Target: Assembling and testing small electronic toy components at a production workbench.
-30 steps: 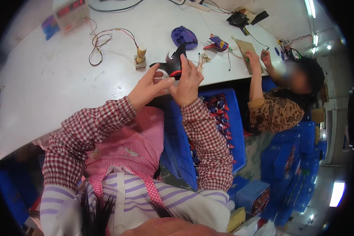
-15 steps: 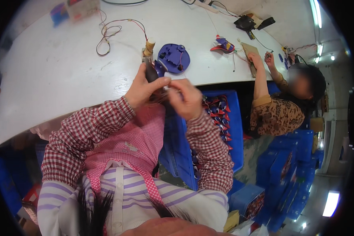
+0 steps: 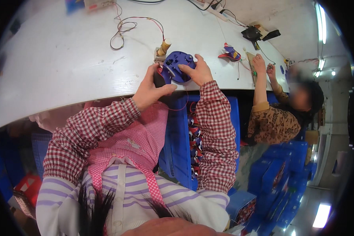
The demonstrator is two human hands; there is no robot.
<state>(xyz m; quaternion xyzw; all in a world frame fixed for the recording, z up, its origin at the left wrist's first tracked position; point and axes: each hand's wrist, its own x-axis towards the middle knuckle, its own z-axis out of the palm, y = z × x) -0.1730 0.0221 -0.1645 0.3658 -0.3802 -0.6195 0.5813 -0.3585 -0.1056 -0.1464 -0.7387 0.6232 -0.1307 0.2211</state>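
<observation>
At the table's front edge, my left hand (image 3: 148, 89) is closed round a dark and purple plastic toy part (image 3: 159, 80), whose shape is mostly hidden by the fingers. My right hand (image 3: 200, 71) grips the right side of a round purple plastic base (image 3: 180, 63), thumb on its inner face and fingers at its rim. The base has small posts and fittings inside. It sits right beside the dark part; whether they touch I cannot tell. A thin red wire (image 3: 186, 101) hangs below my hands. Just behind stands a tan-wrapped cylinder (image 3: 164, 47) with cables.
A blue crate (image 3: 234, 114) holding several red, white and purple toy parts stands under my right forearm. On the white table (image 3: 74, 67), a purple and red toy (image 3: 231, 53) lies to the right. A co-worker (image 3: 281, 118) sits at the right, hands over a brown board (image 3: 251, 65).
My right hand has left the spot by my left thumb and taken hold of the round purple base, which was lying on the table. The left hand still holds the dark part.
</observation>
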